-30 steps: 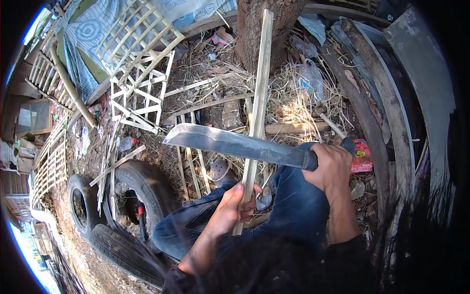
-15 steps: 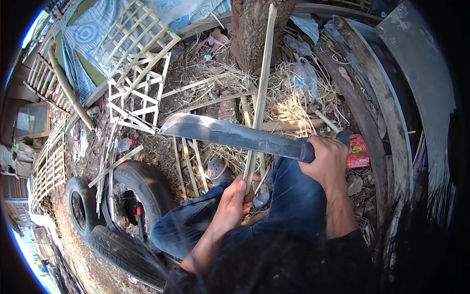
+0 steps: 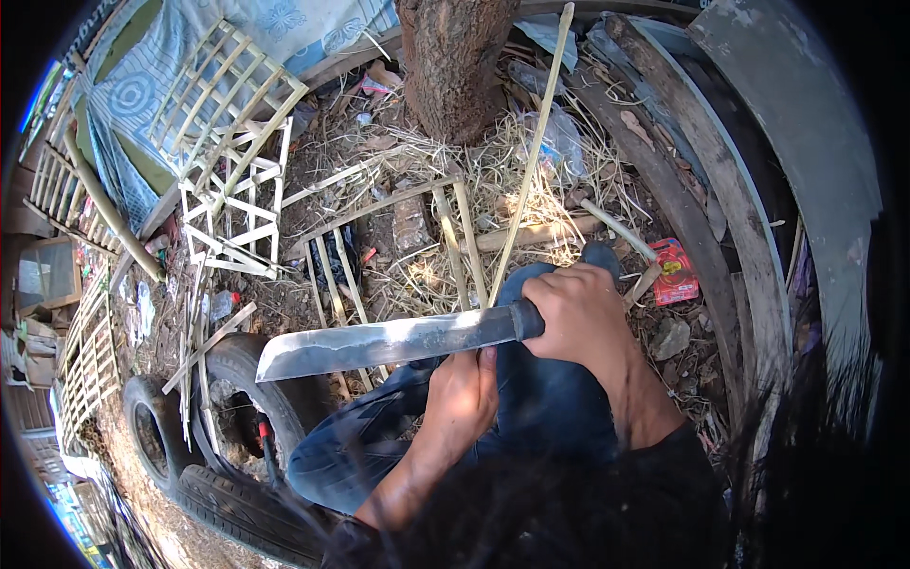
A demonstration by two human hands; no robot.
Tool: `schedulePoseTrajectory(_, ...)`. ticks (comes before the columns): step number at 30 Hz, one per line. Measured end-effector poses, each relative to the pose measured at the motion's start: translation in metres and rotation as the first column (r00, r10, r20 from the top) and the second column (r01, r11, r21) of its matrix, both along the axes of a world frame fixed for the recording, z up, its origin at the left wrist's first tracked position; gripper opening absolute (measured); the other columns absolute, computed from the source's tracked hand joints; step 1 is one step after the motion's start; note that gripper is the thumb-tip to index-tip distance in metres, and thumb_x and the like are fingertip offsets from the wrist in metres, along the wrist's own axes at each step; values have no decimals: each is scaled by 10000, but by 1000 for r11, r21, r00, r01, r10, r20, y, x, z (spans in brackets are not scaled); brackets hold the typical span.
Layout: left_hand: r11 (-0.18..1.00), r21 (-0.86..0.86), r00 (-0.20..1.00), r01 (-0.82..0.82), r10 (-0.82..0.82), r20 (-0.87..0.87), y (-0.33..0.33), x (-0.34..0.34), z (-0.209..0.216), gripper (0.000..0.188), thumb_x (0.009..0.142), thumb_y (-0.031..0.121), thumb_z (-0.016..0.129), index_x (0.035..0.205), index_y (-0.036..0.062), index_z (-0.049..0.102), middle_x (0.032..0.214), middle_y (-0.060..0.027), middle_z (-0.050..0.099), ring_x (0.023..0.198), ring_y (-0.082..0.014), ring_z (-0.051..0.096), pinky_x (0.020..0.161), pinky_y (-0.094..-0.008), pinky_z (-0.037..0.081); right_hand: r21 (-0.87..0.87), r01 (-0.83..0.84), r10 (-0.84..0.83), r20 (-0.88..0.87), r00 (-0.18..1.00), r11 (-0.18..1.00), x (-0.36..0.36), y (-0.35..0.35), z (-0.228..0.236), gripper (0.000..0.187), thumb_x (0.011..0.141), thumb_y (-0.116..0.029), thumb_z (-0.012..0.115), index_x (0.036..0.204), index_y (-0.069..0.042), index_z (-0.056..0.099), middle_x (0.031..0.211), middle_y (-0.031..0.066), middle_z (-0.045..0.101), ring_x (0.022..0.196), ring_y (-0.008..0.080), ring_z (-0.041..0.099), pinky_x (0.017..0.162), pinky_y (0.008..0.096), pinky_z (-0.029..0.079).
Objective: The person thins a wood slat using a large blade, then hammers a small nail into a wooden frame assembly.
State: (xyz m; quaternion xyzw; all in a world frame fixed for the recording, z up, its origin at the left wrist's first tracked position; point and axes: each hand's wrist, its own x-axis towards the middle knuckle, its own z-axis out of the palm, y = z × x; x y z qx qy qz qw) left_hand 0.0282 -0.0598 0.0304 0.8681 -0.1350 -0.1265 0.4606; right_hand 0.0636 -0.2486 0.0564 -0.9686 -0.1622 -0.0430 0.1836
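Observation:
My right hand (image 3: 583,313) is closed round the dark handle of a machete (image 3: 389,343). Its long, broad blade points left across my lap, just above my left hand (image 3: 462,396). That hand grips the near end of a long, pale bamboo strip (image 3: 533,166), which leans away and to the right. The blade crosses over the strip close to the left fingers, so the gripped end is partly hidden. Whether blade and strip touch, I cannot tell. My bent legs in blue jeans (image 3: 540,398) lie beneath both hands.
A tree trunk (image 3: 453,71) stands ahead among scattered bamboo shavings. Bamboo lattice frames (image 3: 232,104) lean at the left, above old tyres (image 3: 251,375). At the right are weathered planks (image 3: 730,152) and a red package (image 3: 674,272). A bamboo frame (image 3: 379,211) lies ahead.
The machete has come nearer to me and slightly left, now covering the strip's lower part. The strip's far end has swung right. The whole view has shifted a little.

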Motion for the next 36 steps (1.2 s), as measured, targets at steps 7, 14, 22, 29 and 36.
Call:
schedulePoseTrajectory(7,993,112,971,34,-59,230,-4,3,8,192,927,47,492,1090,-54,493,778,-282,585,678,-471,586,594,-518,470,-29,95,-98,-85,992,995,6,-4,3,317,558,-328,764,715,-83,637,683,101,656,673,285,657,667,398,499)
schedulePoseTrajectory(14,983,182,999,1,7,-47,19,-23,15,151,901,6,504,1050,-13,491,772,-273,575,695,-477,579,582,-518,471,-29,282,-283,-107,953,959,17,-7,0,298,612,-338,738,733,-77,663,663,137,651,650,329,656,635,432,510)
schedulePoseTrajectory(22,982,180,992,-57,76,-98,93,-75,13,131,916,4,484,1045,-10,502,773,-262,583,727,-465,585,601,-483,454,-80,388,-393,-68,917,918,14,-4,0,277,629,-313,739,733,-69,659,640,152,642,639,337,656,636,433,515)
schedulePoseTrajectory(29,973,210,992,-96,111,-63,133,-106,10,150,897,-10,486,1042,-17,522,745,-238,580,699,-452,586,584,-470,451,-99,373,-376,-13,927,922,8,-2,4,275,633,-313,731,737,-70,654,645,148,643,647,336,657,639,425,515)
schedulePoseTrajectory(36,901,426,969,-82,172,-176,202,-181,-17,123,894,20,500,1012,16,536,731,-256,582,621,-466,572,531,-531,433,-50,544,-547,-54,836,837,16,-12,3,261,689,-305,711,753,-58,661,666,168,644,678,354,658,660,444,515)
